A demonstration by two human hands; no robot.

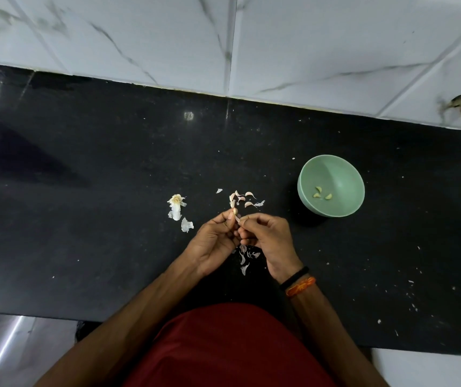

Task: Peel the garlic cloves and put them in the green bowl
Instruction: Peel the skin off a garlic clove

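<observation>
Black tabletop [84, 219] below white marble-tiled wall. Left: garlic stem and skins [177, 208]. Centre: left hand [214, 241], fingers pinching a partly peeled garlic clove [235, 211]; right hand [265, 238], fingers pinching its loose skin. Unpeeled cloves [241, 199] just beyond. Right: green bowl [343, 169], three peeled cloves [320, 193] inside.

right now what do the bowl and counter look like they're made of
Bowl: matte pale green with a smooth, even wall and no sharp glints, so likely plastic or melamine, though glazed ceramic is possible. Counter: polished black stone, probably granite, given its fine speckle and mirror-like light reflections.
</observation>
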